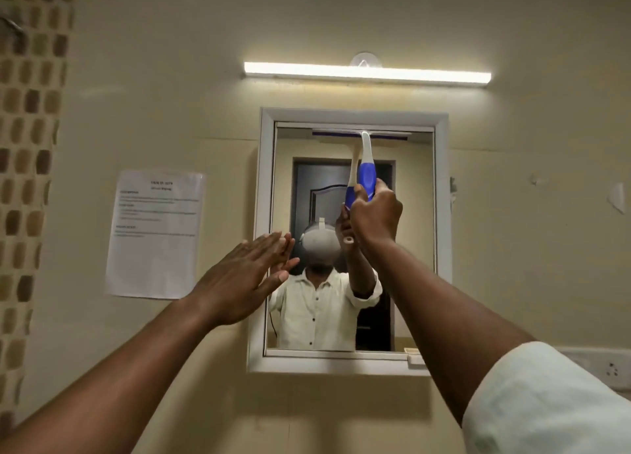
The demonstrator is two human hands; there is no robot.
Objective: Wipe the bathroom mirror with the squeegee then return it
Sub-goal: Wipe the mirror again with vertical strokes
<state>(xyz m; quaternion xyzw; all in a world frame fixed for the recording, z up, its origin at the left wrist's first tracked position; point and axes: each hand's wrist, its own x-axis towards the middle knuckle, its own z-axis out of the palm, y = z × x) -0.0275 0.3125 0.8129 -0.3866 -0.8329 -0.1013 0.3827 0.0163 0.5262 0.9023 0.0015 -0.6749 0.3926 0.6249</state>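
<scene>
1. Wall (pixel 341 27): plain cream surface carrying a lit tube light (pixel 367 74) above the mirror and a printed notice (pixel 155 233) to its left.
2. Mirror (pixel 409 248): white-framed, upright rectangle. No streaks or droplets can be made out on the glass at this resolution.
3. Left hand (pixel 239 279): released, palm flat, fingers extended together, at the mirror's left frame edge. Whether it presses on the frame or merely hovers cannot be told.
4. Right hand (pixel 375 214): clenched around the blue grip of the squeegee (pixel 366 167), arm raised.
5. Squeegee: white neck, blue handle, long dark-purple blade lying level across the top of the glass, just beneath the upper frame. It appears to be touching the mirror.
6. Step in hand, as judged: start of a wiping stroke, blade placed at the top edge.
7. Next move, as judged: a steady downward pull, blade held level and pressed evenly, then further passes for uncovered strips at the sides. Return of the squeegee is not yet done; its storage place is not in view.
</scene>
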